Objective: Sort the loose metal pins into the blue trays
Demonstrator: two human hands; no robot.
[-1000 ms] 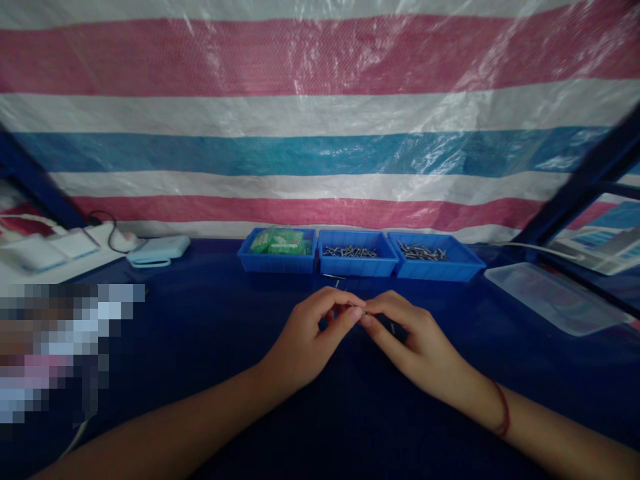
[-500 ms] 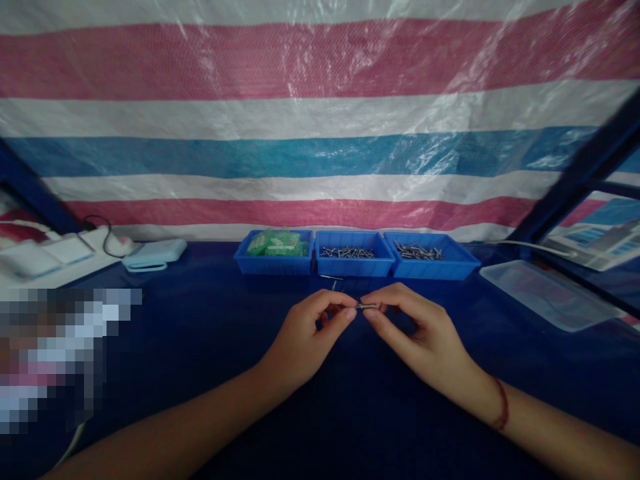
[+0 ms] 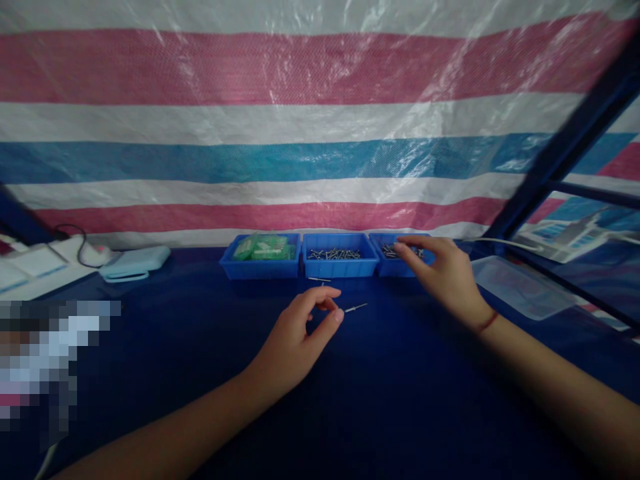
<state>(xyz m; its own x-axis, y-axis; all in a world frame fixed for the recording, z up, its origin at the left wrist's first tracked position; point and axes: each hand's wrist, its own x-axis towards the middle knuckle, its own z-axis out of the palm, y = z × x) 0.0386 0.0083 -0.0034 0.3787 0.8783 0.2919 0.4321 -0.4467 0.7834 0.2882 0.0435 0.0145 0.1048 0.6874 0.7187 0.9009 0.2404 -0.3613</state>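
Observation:
A blind rivet (image 3: pixel 357 307), slim and silvery, lies beside the thumb tip of my left hand (image 3: pixel 303 333). That hand rests over the table with thumb and forefinger apart, not pinching the rivet. My right hand (image 3: pixel 445 270) is over the right blue bin (image 3: pixel 393 268), its thumb and forefinger slightly apart above the loose metal rivets (image 3: pixel 387 251); its other fingers are mostly hidden. Behind my left hand lies another thin metal piece (image 3: pixel 320 279), with a further small one partly hidden by the fingers.
The middle blue bin (image 3: pixel 340 268) holds many metal pieces, the left blue bin (image 3: pixel 260 269) green packets. A translucent lid (image 3: pixel 525 287) lies at right. A light-blue case (image 3: pixel 135 262) and white power strip (image 3: pixel 45 267) are at left. Striped sheeting (image 3: pixel 300 160) hangs behind.
My hands have parted. The right one let go of the rivet and moved up and right to the right bin. My left fingers have opened beside the rivet. The view shifted slightly.

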